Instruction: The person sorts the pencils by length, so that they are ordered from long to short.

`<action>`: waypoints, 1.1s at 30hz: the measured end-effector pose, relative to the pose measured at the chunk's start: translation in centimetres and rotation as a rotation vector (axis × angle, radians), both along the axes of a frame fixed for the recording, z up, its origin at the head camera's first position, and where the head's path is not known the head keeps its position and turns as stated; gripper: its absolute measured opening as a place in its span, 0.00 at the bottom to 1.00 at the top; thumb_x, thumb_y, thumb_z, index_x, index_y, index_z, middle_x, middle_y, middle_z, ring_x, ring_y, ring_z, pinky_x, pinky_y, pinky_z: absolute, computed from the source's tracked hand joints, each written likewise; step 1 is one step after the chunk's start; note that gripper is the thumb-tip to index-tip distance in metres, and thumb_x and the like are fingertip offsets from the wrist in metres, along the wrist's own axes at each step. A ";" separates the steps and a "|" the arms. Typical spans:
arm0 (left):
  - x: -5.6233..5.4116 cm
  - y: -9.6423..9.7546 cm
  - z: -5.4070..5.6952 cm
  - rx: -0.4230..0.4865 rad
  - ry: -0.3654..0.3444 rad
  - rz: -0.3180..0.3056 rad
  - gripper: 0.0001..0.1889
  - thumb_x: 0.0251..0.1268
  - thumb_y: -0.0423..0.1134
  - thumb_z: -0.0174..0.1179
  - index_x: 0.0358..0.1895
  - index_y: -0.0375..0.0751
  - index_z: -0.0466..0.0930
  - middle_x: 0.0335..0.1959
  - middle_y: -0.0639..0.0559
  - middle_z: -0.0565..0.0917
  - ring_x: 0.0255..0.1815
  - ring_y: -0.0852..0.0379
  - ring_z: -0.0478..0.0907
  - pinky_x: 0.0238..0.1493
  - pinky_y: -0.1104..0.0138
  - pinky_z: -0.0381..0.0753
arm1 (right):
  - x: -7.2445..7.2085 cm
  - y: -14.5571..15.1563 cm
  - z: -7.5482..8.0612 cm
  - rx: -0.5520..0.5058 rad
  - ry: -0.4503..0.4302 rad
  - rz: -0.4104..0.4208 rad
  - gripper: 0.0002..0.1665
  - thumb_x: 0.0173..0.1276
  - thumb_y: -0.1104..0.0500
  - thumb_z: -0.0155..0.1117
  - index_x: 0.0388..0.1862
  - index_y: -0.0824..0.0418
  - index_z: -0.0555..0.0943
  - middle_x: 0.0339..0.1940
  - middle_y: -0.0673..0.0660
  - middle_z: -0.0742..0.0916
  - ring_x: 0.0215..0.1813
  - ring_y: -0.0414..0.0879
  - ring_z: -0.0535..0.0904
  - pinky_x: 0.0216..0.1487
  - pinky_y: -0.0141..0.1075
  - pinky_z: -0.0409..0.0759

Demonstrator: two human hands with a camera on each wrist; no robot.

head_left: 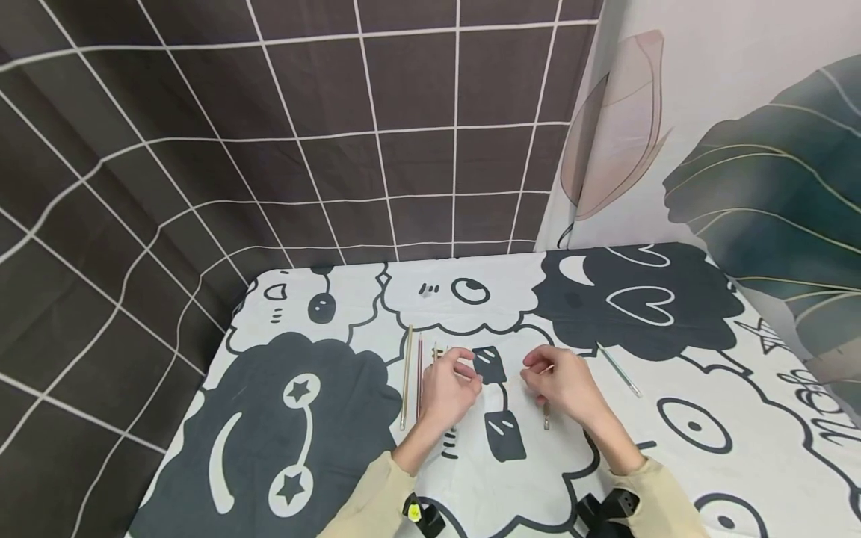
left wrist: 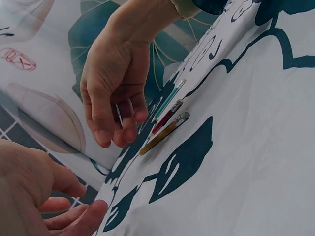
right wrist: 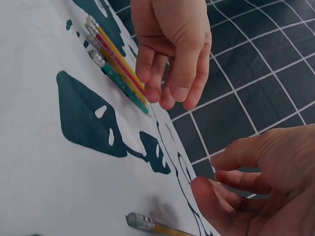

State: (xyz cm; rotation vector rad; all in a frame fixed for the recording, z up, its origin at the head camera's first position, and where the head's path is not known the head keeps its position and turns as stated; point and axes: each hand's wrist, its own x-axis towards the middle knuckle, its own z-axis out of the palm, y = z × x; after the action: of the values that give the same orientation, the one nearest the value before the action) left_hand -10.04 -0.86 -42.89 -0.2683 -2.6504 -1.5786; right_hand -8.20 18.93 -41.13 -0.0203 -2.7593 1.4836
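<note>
My left hand hovers over a group of pencils on the left, fingers loosely bent and nothing held. Beside it lie a yellow pencil and a red pencil; the hand covers part of the group. In the right wrist view that group also shows a green pencil with a metal eraser end. My right hand, likewise holding nothing, is above another yellow pencil, mostly hidden from the head view. A red pencil and a teal pencil lie near that one.
The pencils lie on a white cloth with black cartoon shapes. A dark curtain with a white grid hangs behind and to the left. A leaf-patterned curtain hangs at the right.
</note>
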 end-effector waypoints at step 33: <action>1.1 3.2 -0.8 0.049 0.020 0.063 0.12 0.51 0.32 0.69 0.42 0.37 0.84 0.20 0.58 0.83 0.17 0.69 0.77 0.27 0.69 0.76 | 0.9 3.2 -0.3 0.030 0.062 -0.080 0.06 0.63 0.70 0.64 0.39 0.71 0.81 0.27 0.56 0.83 0.22 0.49 0.82 0.20 0.36 0.80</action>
State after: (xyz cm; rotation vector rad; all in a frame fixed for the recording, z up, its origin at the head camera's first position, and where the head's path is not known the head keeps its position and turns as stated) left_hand -8.98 2.39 -43.72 -0.1951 -2.5746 -1.6103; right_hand -7.32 22.14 -41.46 -0.0827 -2.6977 1.3997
